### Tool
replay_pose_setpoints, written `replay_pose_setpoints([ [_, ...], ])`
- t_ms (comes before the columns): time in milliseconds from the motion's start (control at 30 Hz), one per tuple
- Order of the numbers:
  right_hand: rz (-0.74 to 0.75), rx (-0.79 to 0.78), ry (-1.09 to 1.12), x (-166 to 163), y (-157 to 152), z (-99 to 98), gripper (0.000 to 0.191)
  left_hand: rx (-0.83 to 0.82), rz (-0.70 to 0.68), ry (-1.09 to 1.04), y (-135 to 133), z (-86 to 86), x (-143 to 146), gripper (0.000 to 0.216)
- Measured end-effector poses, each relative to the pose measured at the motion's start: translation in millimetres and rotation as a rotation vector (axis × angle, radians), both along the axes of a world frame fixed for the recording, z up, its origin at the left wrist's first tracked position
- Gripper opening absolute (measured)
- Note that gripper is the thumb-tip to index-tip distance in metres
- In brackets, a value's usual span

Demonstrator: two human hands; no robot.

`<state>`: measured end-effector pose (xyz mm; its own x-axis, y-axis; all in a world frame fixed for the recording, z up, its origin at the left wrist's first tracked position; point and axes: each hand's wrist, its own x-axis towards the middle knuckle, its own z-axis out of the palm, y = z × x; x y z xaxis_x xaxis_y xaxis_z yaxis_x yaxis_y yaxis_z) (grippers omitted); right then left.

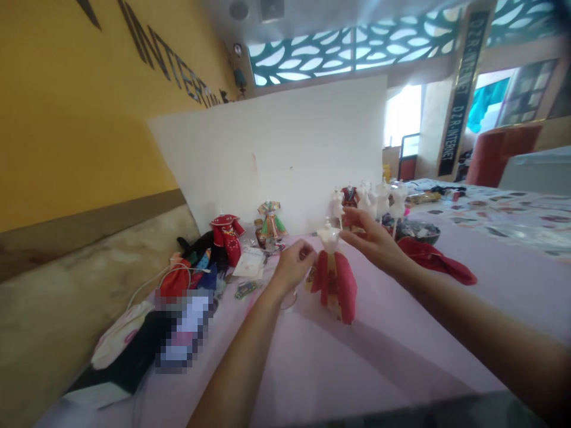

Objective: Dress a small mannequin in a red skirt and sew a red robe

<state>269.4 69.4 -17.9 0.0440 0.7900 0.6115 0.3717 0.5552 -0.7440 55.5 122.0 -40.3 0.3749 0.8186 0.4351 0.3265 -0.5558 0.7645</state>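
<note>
Miniature white dress form (329, 241) stands upright on a pink tablecloth (307, 362), between the two hands. Its long axis runs from a small knob at the neck down through a red cloth skirt (335, 286), which flares toward the person. The left hand (292, 267) is on the form's left in the view, with its forearm rising from the bottom of the frame. Its fingers are drawn together, with the tips at or just beside the form's waist. They may be pinching something small, but the hand hides the spot, so it cannot be told whether anything is held. The right hand (370, 239) comes in from the right, open, its fingers (352, 221) spread and lightly curled, and it holds nothing visible. Those fingers reach just beside the form's shoulder and seem not to touch it, which leaves the left hand the nearer of the two. A clear round disc (289, 300) lies just below the left hand. Past the right hand, a row of bare white dress forms (381, 199) stands near a bowl of dark odds and ends (413, 230), and a loose red cloth (430, 260) lies on the tablecloth. Further left, a red embroidered garment (227, 238) and a green and orange garment (271, 220) stand before a white board (267, 160).
</note>
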Motion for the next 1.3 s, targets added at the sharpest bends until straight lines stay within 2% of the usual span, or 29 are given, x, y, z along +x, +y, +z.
replay_pose_setpoints([
  [167, 0.058, 0.007, -0.084, -4.2, 30.3, 18.7, 0.052, -0.057, 0.163, 0.276, -25.9, -43.6, 2.6, 0.020],
  [267, 0.092, -0.005, -0.086, -4.8, 42.4, 20.5, 0.048, -0.055, 0.105, 0.256, -29.7, -65.8, 9.6, 0.029],
  [333, 0.122, -0.007, -0.093, -4.2, 47.3, 20.1, 0.046, -0.054, 0.082, 0.234, -29.2, -72.7, 13.5, 0.035],
  [400, 0.136, -0.009, -0.089, -3.5, 49.8, 19.8, 0.043, -0.057, 0.098, 0.222, -29.4, -73.3, 14.2, 0.029],
  [533, 0.159, -0.016, -0.081, -3.8, 49.6, 21.0, 0.034, -0.020, 0.158, 0.187, -34.7, -65.6, 5.1, 0.002],
  [633, 0.182, -0.035, -0.081, -5.1, 48.6, 22.3, 0.028, -0.032, 0.108, 0.151, -39.4, -61.8, -3.6, 0.010],
  [833, 0.215, -0.028, -0.063, -4.2, 52.6, 21.6, 0.025, -0.162, -0.048, -0.016, -39.0, -64.8, -10.7, 0.018],
  [1067, 0.242, 0.015, -0.055, -3.9, 60.3, 26.5, 0.022, -0.225, -0.039, -0.193, -26.2, -67.9, -15.2, 0.026],
  [1300, 0.118, 0.089, -0.144, -1.1, 94.4, 45.0, 0.021, -0.237, 0.008, -0.222, -17.9, -73.9, -13.5, 0.026],
])
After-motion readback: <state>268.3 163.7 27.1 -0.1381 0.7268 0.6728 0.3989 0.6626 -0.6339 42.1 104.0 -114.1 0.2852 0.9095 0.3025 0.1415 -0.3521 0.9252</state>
